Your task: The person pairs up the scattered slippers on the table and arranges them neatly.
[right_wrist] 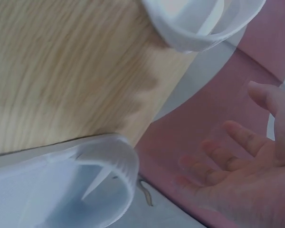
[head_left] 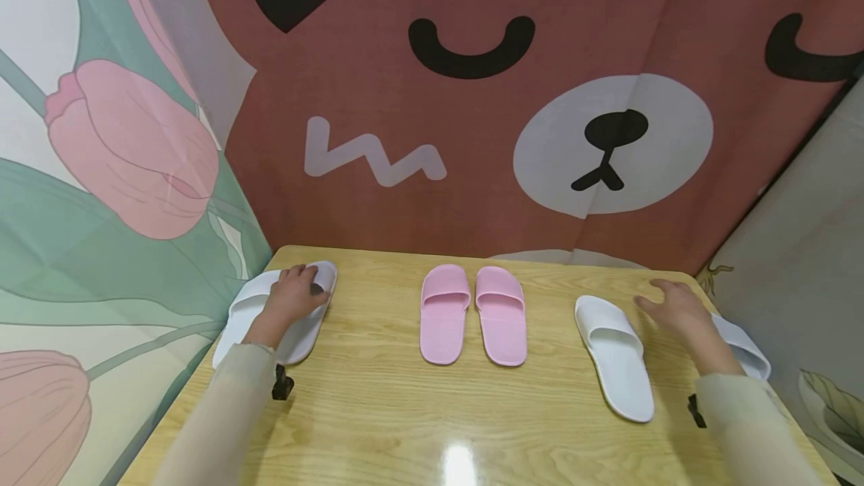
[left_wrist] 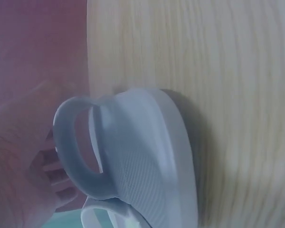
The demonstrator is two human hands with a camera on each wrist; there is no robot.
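Note:
My left hand [head_left: 293,295] lies on a pair of white slippers at the table's left edge, its fingers curled over the strap of the right one [head_left: 305,337]; the other white slipper [head_left: 238,315] lies beside it. In the left wrist view my fingers [left_wrist: 50,171] show through the strap of that slipper [left_wrist: 147,156]. My right hand [head_left: 675,310] hovers with fingers spread between a white slipper [head_left: 617,358] and another white slipper [head_left: 742,347] partly hidden under my forearm. The right wrist view shows the open palm [right_wrist: 242,166] holding nothing.
A pair of pink slippers [head_left: 472,313] lies side by side in the middle of the wooden table [head_left: 378,411]. A bear-face curtain [head_left: 472,133] hangs right behind the table, and a floral cloth [head_left: 101,171] hangs along its left side.

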